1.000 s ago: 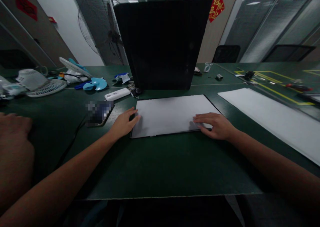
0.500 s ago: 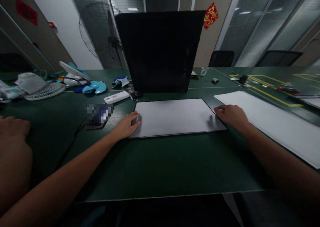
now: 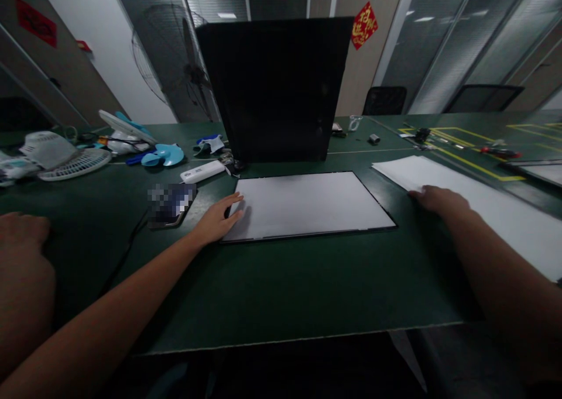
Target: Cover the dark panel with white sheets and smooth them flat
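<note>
my left hand (image 3: 219, 219) stays at the left edge of the black-edged white panel (image 3: 309, 206), thumb and fingers spread apart, the fingertips over its rim; i can't tell how firmly they press. the panel lies flat on the green tabletop (image 3: 281, 293) in front of me, and it's my landmark for the rest. my right hand (image 3: 441, 201) has changed place: a second ago it was over the right part of the panel, then just beside its right edge, and now it's well apart from it, farther right, with the fingertips at the near left edge of the large white sheet (image 3: 492, 206). whether i have that edge pinched, i can't tell. the sheet lies to the right of the panel, slanting towards me.

beyond the panel stands the black screen (image 3: 276, 89). left of the panel are the smartphone (image 3: 175, 205), partly pixelated, and, a little farther back, the white oblong device (image 3: 202, 171). the blue fan blade (image 3: 162, 155) sits farther left and back. another person's hand (image 3: 24, 232) rests far left of the panel.
</note>
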`<state>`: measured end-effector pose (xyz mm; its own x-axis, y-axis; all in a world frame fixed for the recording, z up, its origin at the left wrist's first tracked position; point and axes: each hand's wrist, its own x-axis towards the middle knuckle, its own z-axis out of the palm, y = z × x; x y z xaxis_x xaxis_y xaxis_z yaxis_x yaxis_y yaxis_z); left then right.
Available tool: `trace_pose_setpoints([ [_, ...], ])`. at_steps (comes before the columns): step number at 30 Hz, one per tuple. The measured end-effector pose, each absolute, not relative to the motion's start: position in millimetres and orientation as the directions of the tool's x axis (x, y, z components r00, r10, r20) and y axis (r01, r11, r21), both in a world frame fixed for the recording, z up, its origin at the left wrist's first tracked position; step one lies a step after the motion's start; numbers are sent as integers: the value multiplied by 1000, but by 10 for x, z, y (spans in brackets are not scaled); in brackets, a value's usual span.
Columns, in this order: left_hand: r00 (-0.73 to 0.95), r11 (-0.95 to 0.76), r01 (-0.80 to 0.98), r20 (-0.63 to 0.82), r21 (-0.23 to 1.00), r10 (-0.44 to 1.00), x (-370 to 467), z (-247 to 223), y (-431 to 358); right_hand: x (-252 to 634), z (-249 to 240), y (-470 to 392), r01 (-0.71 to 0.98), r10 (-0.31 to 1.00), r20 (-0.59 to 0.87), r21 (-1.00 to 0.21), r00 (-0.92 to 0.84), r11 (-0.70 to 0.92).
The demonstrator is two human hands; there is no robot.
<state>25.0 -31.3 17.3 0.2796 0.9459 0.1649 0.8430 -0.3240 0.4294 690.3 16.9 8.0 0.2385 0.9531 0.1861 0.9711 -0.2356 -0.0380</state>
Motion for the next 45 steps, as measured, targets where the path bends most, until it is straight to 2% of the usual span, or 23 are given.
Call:
trace_pose_setpoints([
  [3, 288, -331, 832, 163, 445, 944, 254, 193, -337, 6637, 242, 104, 904, 902, 75, 12, 426, -428],
  [10, 324, -366, 808, 171, 462, 930, 243, 184, -330, 6179, 523, -83, 932, 910, 232, 35, 343, -360],
  [12, 334, -374, 803, 171, 464, 927, 246, 178, -328, 5946, 511, -123, 970, 936, 291, 83, 197, -230],
  [15, 324, -366, 793, 173, 486, 930, 257, 171, -330, 5507, 410, -197, 967, 936, 274, 184, -222, 175],
  [18, 290, -340, 790, 177, 510, 940, 275, 167, -337, 5093, 288, -310, 808, 779, 213, 160, -589, 567],
  [21, 261, -313, 802, 173, 509, 950, 290, 170, -346, 4804, 227, -444, 673, 636, 238, 128, -734, 729],
  [28, 337, -349, 821, 110, 452, 935, 290, 226, -374, 4544, 241, -640, 628, 607, 239, 17, -758, 778],
  [32, 393, -366, 839, 18, 403, 920, 323, 278, -412, 4479, 227, -656, 653, 629, 223, 48, -744, 756],
  [37, 422, -391, 846, -6, 362, 907, 345, 271, -416, 4445, 184, -644, 656, 615, 269, 93, -741, 749],
  [41, 394, -377, 853, 28, 362, 919, 316, 207, -364, 4489, 173, -640, 556, 471, 372, 164, -800, 815],
  [45, 346, -353, 846, 93, 400, 934, 292, 161, -318, 4540, 239, -689, 499, 317, 479, 320, -818, 805],
])
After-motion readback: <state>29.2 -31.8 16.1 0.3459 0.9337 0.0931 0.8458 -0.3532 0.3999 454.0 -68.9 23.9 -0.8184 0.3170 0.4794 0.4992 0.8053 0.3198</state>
